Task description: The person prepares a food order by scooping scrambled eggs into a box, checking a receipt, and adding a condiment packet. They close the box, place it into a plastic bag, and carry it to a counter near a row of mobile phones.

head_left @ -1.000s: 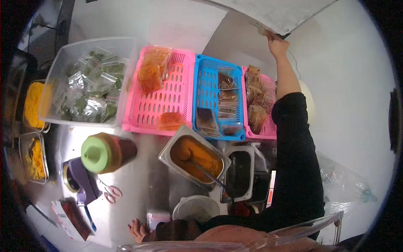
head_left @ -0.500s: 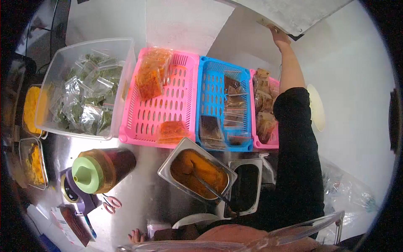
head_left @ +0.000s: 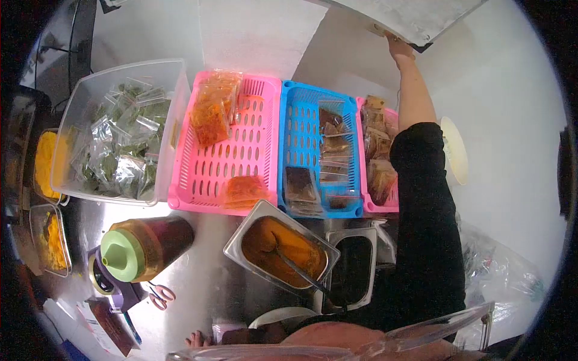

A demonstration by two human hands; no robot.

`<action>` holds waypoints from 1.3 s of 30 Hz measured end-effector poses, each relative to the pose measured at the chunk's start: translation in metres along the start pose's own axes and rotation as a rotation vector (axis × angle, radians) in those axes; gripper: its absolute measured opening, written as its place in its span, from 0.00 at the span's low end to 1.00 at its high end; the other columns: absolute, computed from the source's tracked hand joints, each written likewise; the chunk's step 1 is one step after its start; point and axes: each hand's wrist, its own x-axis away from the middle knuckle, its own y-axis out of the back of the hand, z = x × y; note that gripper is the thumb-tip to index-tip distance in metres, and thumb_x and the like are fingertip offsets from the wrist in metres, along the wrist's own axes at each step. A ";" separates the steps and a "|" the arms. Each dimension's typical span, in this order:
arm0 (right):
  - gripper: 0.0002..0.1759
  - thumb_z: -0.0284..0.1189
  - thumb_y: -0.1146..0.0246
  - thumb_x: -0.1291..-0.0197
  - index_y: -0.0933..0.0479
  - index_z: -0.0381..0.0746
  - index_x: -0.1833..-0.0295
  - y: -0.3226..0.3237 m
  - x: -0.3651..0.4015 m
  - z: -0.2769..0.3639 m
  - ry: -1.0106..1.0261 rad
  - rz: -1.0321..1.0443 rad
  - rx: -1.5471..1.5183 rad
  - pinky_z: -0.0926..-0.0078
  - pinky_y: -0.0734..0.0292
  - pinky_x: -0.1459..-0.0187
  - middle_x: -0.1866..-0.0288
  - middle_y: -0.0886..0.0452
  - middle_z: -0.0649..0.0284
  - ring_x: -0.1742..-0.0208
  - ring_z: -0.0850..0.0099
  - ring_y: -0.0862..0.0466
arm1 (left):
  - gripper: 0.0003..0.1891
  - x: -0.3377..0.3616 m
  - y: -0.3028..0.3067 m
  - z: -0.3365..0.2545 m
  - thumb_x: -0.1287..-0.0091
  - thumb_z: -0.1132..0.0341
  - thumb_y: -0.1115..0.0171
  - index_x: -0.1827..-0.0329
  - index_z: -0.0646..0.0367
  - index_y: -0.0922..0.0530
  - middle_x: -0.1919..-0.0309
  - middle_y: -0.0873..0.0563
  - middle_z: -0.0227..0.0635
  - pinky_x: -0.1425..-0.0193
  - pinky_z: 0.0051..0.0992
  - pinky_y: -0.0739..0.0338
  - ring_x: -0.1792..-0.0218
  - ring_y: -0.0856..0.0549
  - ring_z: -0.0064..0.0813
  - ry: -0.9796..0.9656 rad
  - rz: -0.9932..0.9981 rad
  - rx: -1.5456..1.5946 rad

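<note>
My right arm, in a black sleeve, stretches far up. My right hand is at the wall by a small pale fitting, under the corner of a white panel; its fingers are mostly hidden. At the bottom edge, the fingers of my left hand rest loosely spread on the steel table, holding nothing I can see. Beside them lies a pale, clear packet. A steel pan of orange-brown paste, with a ladle in it, sits tilted against a second pan with dark contents.
A clear bin holds several bags of green leaves. Pink and blue baskets hold filled packets. On the left stand a green-lidded bottle, a tape dispenser, scissors and containers of yellow food.
The view has shifted slightly, so the bin and baskets appear a little further left. Both my hands keep nearly the same places.
</note>
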 end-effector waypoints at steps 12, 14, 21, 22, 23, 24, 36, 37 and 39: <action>0.35 0.46 0.51 0.40 0.46 0.47 0.29 0.029 -0.005 0.034 0.363 -0.265 0.093 0.56 0.46 0.33 0.27 0.48 0.60 0.28 0.57 0.47 | 0.09 0.064 -0.063 0.058 0.42 0.62 0.43 0.59 0.49 0.29 0.53 0.19 0.46 0.43 0.59 0.34 0.51 0.21 0.49 -0.100 -0.264 -0.234; 0.34 0.44 0.51 0.41 0.46 0.47 0.29 0.039 -0.004 0.049 0.281 -0.159 0.179 0.56 0.46 0.33 0.27 0.48 0.60 0.28 0.57 0.47 | 0.11 0.073 -0.075 0.059 0.43 0.62 0.43 0.58 0.51 0.29 0.53 0.20 0.46 0.43 0.59 0.34 0.50 0.22 0.49 0.160 -0.141 -0.109; 0.35 0.33 0.50 0.46 0.45 0.45 0.30 0.115 0.093 0.080 0.156 0.410 0.524 0.59 0.43 0.34 0.28 0.46 0.57 0.29 0.58 0.44 | 0.18 0.000 -0.010 -0.002 0.41 0.57 0.47 0.53 0.58 0.33 0.42 0.30 0.51 0.35 0.59 0.46 0.40 0.32 0.53 0.028 -0.017 -0.085; 0.35 0.28 0.50 0.48 0.44 0.44 0.30 0.117 0.111 0.076 0.197 0.357 0.474 0.61 0.41 0.35 0.29 0.43 0.55 0.30 0.58 0.41 | 0.18 -0.002 -0.009 -0.003 0.41 0.57 0.47 0.53 0.59 0.33 0.42 0.31 0.51 0.35 0.59 0.46 0.39 0.34 0.53 0.014 -0.025 -0.078; 0.35 0.31 0.47 0.48 0.43 0.43 0.31 0.095 0.110 0.062 0.280 0.534 0.448 0.62 0.38 0.37 0.31 0.40 0.52 0.33 0.58 0.36 | 0.18 -0.004 -0.009 -0.003 0.41 0.58 0.47 0.53 0.60 0.33 0.42 0.32 0.51 0.34 0.58 0.47 0.39 0.35 0.53 -0.001 -0.033 -0.072; 0.35 0.33 0.45 0.48 0.42 0.41 0.32 0.098 0.110 0.052 0.403 0.688 0.425 0.62 0.35 0.39 0.33 0.37 0.51 0.36 0.57 0.32 | 0.18 -0.005 -0.008 -0.003 0.42 0.59 0.47 0.52 0.60 0.33 0.41 0.32 0.51 0.34 0.58 0.48 0.38 0.36 0.53 -0.015 -0.040 -0.066; 0.25 0.34 0.42 0.39 0.35 0.38 0.37 0.532 0.445 0.016 0.530 0.319 -0.978 0.72 0.26 0.52 0.51 0.21 0.56 0.52 0.70 0.21 | 0.22 -0.015 0.027 -0.043 0.42 0.62 0.44 0.46 0.62 0.28 0.43 0.30 0.45 0.37 0.47 0.46 0.43 0.35 0.48 -0.167 -0.073 0.092; 0.24 0.34 0.42 0.39 0.33 0.38 0.39 0.548 0.480 0.003 0.514 0.408 -1.048 0.73 0.26 0.53 0.52 0.21 0.58 0.54 0.71 0.21 | 0.23 -0.013 0.029 -0.049 0.42 0.60 0.44 0.45 0.61 0.28 0.43 0.30 0.45 0.37 0.47 0.46 0.43 0.35 0.47 -0.173 -0.058 0.095; 0.21 0.33 0.41 0.39 0.30 0.38 0.42 0.559 0.546 -0.020 0.462 0.594 -1.142 0.74 0.26 0.55 0.54 0.20 0.61 0.55 0.72 0.20 | 0.29 -0.011 0.024 -0.064 0.41 0.49 0.42 0.41 0.58 0.29 0.46 0.29 0.42 0.38 0.44 0.44 0.45 0.32 0.44 -0.171 -0.060 0.000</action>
